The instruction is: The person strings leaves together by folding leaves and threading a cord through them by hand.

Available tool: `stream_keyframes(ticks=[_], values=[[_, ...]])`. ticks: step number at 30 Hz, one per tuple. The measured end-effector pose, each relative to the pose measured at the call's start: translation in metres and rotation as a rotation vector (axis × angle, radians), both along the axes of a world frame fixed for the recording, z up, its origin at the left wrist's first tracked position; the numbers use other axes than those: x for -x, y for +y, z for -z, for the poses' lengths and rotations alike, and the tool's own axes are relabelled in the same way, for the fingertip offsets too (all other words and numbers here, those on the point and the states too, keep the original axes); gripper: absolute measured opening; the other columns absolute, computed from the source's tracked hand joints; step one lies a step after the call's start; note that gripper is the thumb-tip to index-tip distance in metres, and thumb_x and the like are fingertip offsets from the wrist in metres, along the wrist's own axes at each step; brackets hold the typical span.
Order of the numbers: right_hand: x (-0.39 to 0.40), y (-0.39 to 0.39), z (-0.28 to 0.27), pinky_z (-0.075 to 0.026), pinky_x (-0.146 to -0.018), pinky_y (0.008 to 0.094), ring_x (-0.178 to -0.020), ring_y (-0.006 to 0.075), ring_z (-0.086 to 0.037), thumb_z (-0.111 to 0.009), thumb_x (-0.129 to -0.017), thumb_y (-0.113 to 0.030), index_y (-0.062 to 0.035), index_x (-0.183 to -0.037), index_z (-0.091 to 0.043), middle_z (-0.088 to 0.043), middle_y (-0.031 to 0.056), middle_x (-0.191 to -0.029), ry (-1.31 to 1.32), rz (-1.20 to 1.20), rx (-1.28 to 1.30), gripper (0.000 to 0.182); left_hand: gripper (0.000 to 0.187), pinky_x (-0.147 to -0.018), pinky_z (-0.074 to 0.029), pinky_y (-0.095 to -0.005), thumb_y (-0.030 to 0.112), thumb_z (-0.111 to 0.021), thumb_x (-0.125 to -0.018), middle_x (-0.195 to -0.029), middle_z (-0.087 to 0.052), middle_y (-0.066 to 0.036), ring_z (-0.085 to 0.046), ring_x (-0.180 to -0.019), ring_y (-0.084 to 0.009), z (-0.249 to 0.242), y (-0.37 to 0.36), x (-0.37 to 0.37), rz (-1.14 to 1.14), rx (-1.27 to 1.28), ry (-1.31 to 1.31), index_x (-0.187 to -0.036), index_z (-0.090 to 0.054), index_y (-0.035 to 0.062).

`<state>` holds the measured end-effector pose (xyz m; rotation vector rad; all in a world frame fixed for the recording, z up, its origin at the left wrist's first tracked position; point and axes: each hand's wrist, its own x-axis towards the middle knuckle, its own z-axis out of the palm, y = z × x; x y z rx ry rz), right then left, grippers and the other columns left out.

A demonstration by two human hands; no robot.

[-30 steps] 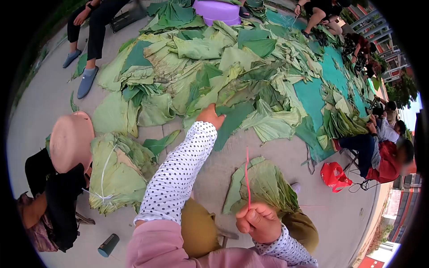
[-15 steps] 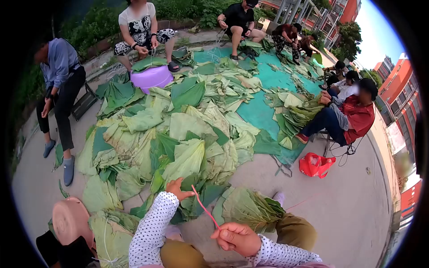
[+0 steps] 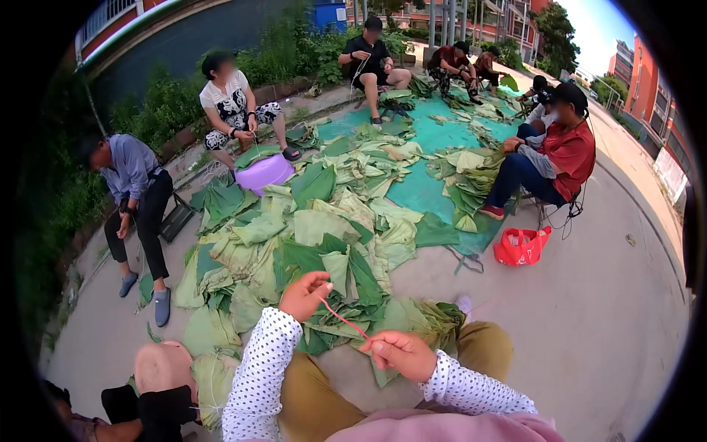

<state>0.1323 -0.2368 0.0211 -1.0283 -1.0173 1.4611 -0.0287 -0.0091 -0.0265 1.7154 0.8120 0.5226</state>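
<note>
A thin pink string (image 3: 342, 318) runs between my two hands above my lap. My right hand (image 3: 403, 355) is closed, pinching one end of it between thumb and fingers. At the other end, my left hand (image 3: 305, 296) curls its fingers around the string's tip near the thumb. Just beyond my hands lies a fanned bundle of large green leaves (image 3: 423, 324), by my right knee. A broad heap of flat leaves (image 3: 294, 243), green to yellowish, spreads over the ground ahead.
Several people sit around the leaves, one beside a purple basin (image 3: 265, 174). A green sheet (image 3: 420, 188) lies under part of the heap. A red bag (image 3: 521, 247) stands at right. A pink basin (image 3: 163, 368) and a tied leaf bundle (image 3: 215, 383) are at lower left.
My left hand has come to the string's free end and its fingers have curled in. My right hand has shifted slightly right and up, still pinching the string. The view has tilted up.
</note>
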Motion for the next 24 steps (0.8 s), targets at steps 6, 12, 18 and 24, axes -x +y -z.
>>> stream_keyframes(ticks=[6, 12, 18, 24], values=[[-0.002, -0.021, 0.004, -0.044, -0.066, 0.0235, -0.07, 0.0082, -0.051, -0.046, -0.1, -0.018, -0.0014, -0.112, -0.062, -0.055, 0.0, -0.076, -0.154, -0.086, -0.168, 0.026, 0.033, -0.073, -0.051, -0.0298, 0.021, -0.066, -0.087, -0.091, -0.068, -0.009, -0.064, -0.08, -0.0165, 0.034, -0.047, 0.0, 0.049, 0.005, 0.172, -0.112, -0.061, -0.0003], [-0.004, 0.001, 0.009, -0.046, -0.07, 0.0258, -0.07, 0.0093, -0.055, -0.045, -0.1, -0.021, -0.0067, -0.112, -0.06, -0.056, 0.0012, -0.075, -0.269, -0.287, -0.23, 0.024, 0.037, -0.075, -0.052, -0.038, 0.033, -0.062, -0.085, -0.092, -0.069, -0.014, -0.066, -0.081, -0.0305, 0.1, -0.021, -0.015, 0.084, -0.369, 0.604, -0.108, -0.064, 0.0044], [-0.008, 0.043, 0.031, -0.046, -0.074, 0.0251, -0.075, 0.0095, -0.055, -0.044, -0.101, -0.02, -0.0053, -0.121, -0.055, -0.057, 0.0015, -0.08, -0.162, -0.546, -0.212, 0.027, 0.038, -0.076, -0.051, -0.0402, 0.033, -0.061, -0.085, -0.093, -0.068, -0.011, -0.064, -0.087, -0.0286, 0.091, -0.024, -0.036, 0.318, -0.325, 0.606, -0.114, -0.061, 0.008], [-0.01, 0.048, 0.045, -0.045, -0.07, 0.0284, -0.072, 0.0126, -0.057, -0.041, -0.1, -0.022, -0.0052, -0.115, -0.054, -0.057, 0.0037, -0.074, -0.131, -0.537, -0.242, 0.026, 0.037, -0.077, -0.051, -0.0404, 0.034, -0.059, -0.087, -0.097, -0.066, -0.011, -0.064, -0.09, -0.0293, 0.106, -0.027, -0.041, 0.396, -0.364, 0.666, -0.114, -0.06, 0.0089]])
